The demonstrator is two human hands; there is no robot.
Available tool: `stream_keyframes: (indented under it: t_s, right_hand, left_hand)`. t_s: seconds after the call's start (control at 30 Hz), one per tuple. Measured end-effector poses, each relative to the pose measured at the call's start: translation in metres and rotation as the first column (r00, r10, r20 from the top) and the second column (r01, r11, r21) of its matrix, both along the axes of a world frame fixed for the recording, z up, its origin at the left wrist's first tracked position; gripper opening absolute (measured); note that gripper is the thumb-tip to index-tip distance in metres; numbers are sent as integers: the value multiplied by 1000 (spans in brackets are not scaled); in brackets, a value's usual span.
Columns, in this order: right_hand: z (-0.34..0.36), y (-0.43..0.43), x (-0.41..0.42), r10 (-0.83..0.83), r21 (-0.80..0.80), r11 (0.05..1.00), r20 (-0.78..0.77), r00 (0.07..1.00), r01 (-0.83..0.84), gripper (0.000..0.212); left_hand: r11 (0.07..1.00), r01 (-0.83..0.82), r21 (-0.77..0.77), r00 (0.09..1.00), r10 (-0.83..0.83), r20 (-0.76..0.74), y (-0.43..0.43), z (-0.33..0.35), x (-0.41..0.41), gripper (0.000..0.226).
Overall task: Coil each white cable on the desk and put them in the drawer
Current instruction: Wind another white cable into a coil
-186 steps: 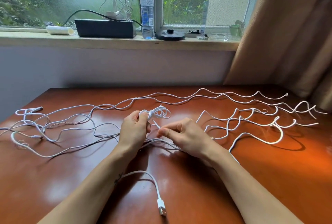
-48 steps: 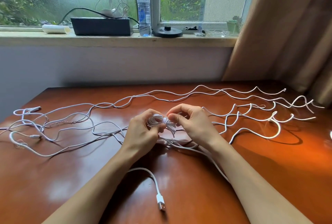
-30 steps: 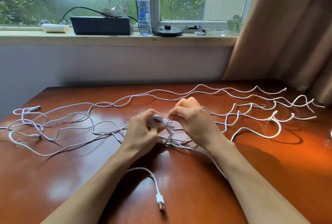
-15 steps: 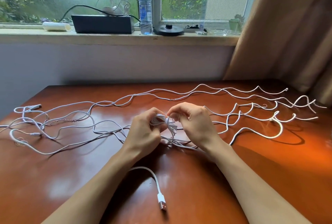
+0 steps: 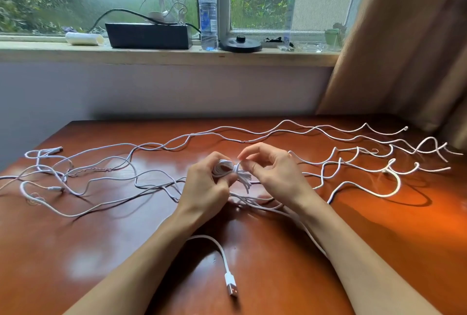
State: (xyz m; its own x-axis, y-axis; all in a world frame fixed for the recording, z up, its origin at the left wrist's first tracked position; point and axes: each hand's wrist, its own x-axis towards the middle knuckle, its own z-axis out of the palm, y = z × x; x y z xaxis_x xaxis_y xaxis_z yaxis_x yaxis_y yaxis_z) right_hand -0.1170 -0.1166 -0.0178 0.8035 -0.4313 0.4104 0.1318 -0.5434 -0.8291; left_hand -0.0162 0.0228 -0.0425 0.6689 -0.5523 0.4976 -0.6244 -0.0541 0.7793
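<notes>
A: What's changed?
B: The thin white cable coil point(image 5: 223, 168), at centre, is now cinched. The left hand point(image 5: 204, 188) is curled round it and the right hand point(image 5: 274, 174) pinches its wrapped end.
A: So?
B: Nearly stowable, though the other white cables point(image 5: 399, 183) lie loose.

One left hand point(image 5: 204, 188), one right hand point(image 5: 275, 175), one coiled bundle point(image 5: 223, 168), one water bottle point(image 5: 207, 11), one black box point(image 5: 149, 36).

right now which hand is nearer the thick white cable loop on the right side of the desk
Right. The right hand lies left of the thick loop; the left hand is even farther left, gripping the coiled bundle.
</notes>
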Motion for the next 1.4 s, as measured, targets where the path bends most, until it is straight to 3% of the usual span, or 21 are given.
stream_keyframes:
  t_s: [0.2,0.53,0.67,0.77,0.93,1.13,1.4]
  right_hand:
    - [3,-3,-4,-26,-131,991,-40,999,20,12]
    - [5,0,-3,8,-168,986,-96,995,-25,26]
    - [3,2,-1,54,-176,982,-121,991,-75,19]
    - [-2,0,1,96,-167,979,-143,985,-120,27]
    - [-12,0,5,83,-282,952,-125,989,-116,43]
    - [-18,-6,10,57,-363,929,-42,997,-69,25]
    - [-17,-6,12,35,-446,894,-12,999,-37,24]
  left_hand:
    - [999,-28,-18,998,26,-61,-1,-1,1,16]
    - [996,-63,-62,988,53,-145,-2,-3,4,12]
    - [993,-75,-87,982,59,-177,-2,-1,6,10]
    - [993,-82,-82,979,65,-191,-2,0,7,11]
    - [992,-103,-75,965,82,-248,-2,1,5,15]
    - [993,-108,-53,951,88,-296,-4,2,5,14]
    - [994,-80,-77,919,44,-393,-3,4,5,16]
